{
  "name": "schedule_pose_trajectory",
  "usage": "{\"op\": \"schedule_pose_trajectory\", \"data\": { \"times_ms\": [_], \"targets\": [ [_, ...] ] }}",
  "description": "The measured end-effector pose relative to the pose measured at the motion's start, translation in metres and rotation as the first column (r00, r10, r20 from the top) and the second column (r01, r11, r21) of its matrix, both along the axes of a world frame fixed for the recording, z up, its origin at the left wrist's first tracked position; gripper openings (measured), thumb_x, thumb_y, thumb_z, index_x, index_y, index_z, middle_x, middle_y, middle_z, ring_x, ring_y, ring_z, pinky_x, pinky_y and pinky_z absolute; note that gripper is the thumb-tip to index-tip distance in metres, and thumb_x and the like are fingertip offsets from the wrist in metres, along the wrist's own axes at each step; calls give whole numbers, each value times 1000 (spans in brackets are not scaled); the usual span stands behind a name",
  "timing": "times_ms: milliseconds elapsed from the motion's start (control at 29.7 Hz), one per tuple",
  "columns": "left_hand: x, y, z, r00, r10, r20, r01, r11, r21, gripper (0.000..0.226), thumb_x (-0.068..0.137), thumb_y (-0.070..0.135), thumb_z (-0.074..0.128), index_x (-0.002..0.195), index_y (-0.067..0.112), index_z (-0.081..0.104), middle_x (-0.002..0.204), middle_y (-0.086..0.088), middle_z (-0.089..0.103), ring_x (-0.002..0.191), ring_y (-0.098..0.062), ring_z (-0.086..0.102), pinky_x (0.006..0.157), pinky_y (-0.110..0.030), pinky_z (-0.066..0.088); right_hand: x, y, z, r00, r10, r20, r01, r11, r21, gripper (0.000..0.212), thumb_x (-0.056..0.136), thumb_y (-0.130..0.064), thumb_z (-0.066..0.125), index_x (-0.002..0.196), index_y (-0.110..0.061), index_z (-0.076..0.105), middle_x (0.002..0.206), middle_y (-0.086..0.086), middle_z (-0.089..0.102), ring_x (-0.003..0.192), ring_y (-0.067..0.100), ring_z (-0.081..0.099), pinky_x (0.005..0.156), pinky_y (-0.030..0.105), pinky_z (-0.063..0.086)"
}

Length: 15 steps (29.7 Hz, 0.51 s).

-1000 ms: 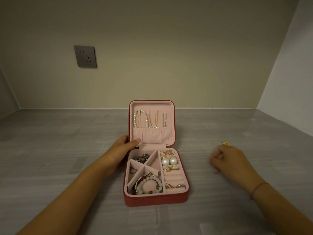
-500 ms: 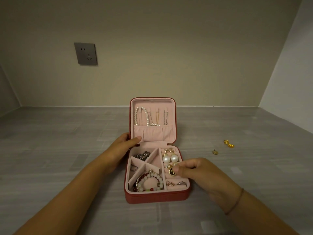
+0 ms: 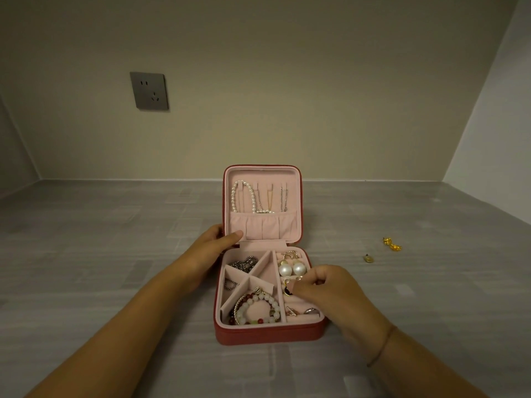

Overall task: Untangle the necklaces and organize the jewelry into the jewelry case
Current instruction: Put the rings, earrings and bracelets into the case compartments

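Note:
A red jewelry case (image 3: 267,336) with pink lining stands open on the grey table. Its upright lid holds a pearl necklace (image 3: 243,196) and thin chain necklaces (image 3: 270,198) on hooks. My left hand (image 3: 211,248) grips the lid's left edge, thumb on the pink pocket. My right hand (image 3: 324,285) hovers over the right compartment, fingertips pinched on a small black and gold earring (image 3: 287,290) just below two pearl earrings (image 3: 291,269). Beaded bracelets (image 3: 255,310) fill the lower left compartment; a silver chain (image 3: 244,264) lies in the upper left one.
Two small gold pieces lie loose on the table to the right of the case: a gold ornament (image 3: 392,244) and a round gold stud (image 3: 368,257). A wall socket (image 3: 149,91) is on the back wall. A white side wall rises at the right.
My right hand came from the loose pieces on the table over to the case's right compartment with a small earring. My left hand kept its hold on the lid.

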State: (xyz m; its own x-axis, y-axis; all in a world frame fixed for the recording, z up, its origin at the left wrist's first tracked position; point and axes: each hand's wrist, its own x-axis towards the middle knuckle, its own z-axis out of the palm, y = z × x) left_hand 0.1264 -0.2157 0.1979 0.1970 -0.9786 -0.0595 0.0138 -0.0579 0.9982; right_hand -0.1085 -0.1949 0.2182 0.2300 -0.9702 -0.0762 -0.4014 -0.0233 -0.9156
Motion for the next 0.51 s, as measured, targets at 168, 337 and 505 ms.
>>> {"op": "schedule_pose_trajectory", "data": {
  "times_ms": [168,337,505],
  "targets": [
    [0,0,0,1000,2,4,-2,1000,-1,47,88,30,63,131,17,48,118,-5,67,106,-23,65,97,-45,50,0,-1,-1,1000,-5,17,6,999,-48,23,73,-12,77,68,-12,55,60,-6,45,50,2,43,44,7,33],
    [1,1,-1,1000,-2,5,2,1000,-2,49,87,30,64,131,17,48,118,-5,67,107,-23,65,98,-46,49,1,-1,-4,998,25,55,-22,999,-50,25,73,-13,78,67,-13,54,60,-7,44,52,2,41,45,7,33],
    [1,0,-2,1000,-3,-7,3,1000,-3,46,87,29,64,129,17,50,119,-7,66,109,-25,64,99,-47,48,-27,-30,9,998,-66,21,69,972,-225,16,78,-20,74,75,-7,65,72,3,57,64,10,50,56,12,39]
  ]
}}
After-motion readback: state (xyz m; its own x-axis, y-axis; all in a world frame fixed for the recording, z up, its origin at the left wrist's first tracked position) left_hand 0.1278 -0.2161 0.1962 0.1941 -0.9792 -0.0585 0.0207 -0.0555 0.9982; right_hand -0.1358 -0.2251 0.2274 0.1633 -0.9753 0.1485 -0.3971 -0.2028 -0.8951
